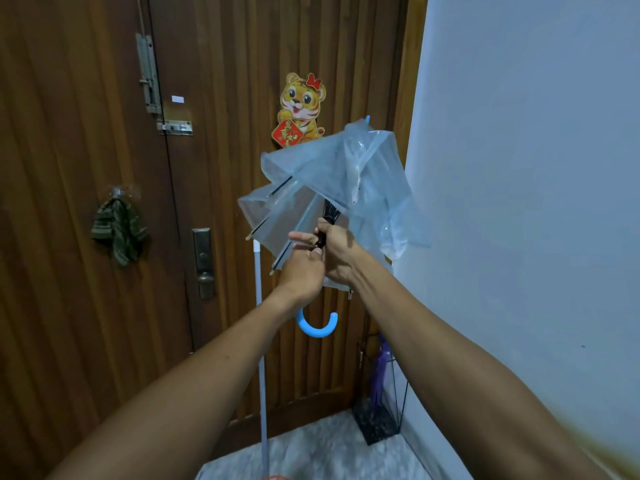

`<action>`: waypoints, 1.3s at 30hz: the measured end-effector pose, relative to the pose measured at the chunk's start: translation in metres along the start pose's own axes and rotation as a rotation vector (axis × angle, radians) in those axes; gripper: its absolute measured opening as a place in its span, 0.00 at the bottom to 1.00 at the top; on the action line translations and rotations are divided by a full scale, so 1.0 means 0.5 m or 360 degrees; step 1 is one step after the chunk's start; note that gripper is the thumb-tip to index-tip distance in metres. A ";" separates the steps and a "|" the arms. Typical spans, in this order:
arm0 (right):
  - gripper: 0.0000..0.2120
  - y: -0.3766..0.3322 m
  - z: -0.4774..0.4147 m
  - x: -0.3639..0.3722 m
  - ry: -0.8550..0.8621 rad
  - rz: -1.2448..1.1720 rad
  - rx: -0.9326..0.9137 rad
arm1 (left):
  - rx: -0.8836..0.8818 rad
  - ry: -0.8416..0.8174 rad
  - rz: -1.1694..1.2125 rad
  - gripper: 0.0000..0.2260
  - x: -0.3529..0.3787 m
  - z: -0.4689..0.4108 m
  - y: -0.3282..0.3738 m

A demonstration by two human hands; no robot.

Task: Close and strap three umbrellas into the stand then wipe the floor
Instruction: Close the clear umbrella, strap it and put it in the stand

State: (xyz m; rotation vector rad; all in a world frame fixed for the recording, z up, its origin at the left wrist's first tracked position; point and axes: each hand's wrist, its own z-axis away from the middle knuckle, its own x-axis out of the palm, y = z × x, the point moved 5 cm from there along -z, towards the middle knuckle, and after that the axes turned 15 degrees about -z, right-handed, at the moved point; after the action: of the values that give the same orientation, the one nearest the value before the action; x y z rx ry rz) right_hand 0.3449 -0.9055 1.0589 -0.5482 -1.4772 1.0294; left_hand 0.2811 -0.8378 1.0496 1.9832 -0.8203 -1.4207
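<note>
I hold a clear, pale blue umbrella [332,174] up in front of the wooden door, tip upward, its canopy half folded and loose. Its blue hook handle [317,327] hangs below my hands. My right hand [337,252] grips the black runner on the shaft. My left hand [303,268] holds the shaft just below it, with the forefinger stretched out. A black wire umbrella stand [379,420] sits on the floor in the corner at the right, with a closed purple umbrella [379,375] standing in it.
A white mop pole [260,341] leans against the door [86,306] left of my hands. A green cloth [119,228] hangs on a hook on the door. The white wall [519,202] is close on the right. Pale marble floor [311,452] lies below.
</note>
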 end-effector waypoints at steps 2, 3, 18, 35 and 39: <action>0.18 0.008 0.005 -0.001 0.0017 -0.0028 0.0000 | -0.0010 -0.0008 -0.0013 0.15 0.006 0.001 -0.009; 0.18 0.013 0.009 0.000 0.0011 -0.0031 -0.0003 | -0.0004 -0.0002 -0.0011 0.14 0.008 0.002 -0.011; 0.13 0.027 0.039 0.006 0.0022 0.0034 -0.0075 | -0.0090 0.0153 0.0043 0.18 -0.023 -0.021 -0.022; 0.37 -0.144 0.021 0.015 0.0381 0.0214 -0.0731 | 0.0114 0.0538 -0.0145 0.23 -0.103 0.020 -0.048; 0.64 -0.151 -0.029 0.061 0.0141 0.0083 -0.0516 | 0.0214 0.0496 -0.0162 0.23 -0.080 0.027 -0.018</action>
State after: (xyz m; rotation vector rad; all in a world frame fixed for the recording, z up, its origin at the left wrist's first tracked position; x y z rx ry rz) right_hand 0.3697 -0.9138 1.1375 -0.8558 -1.5666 0.7972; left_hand 0.2598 -0.8030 1.0635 2.3030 -0.6978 -1.0929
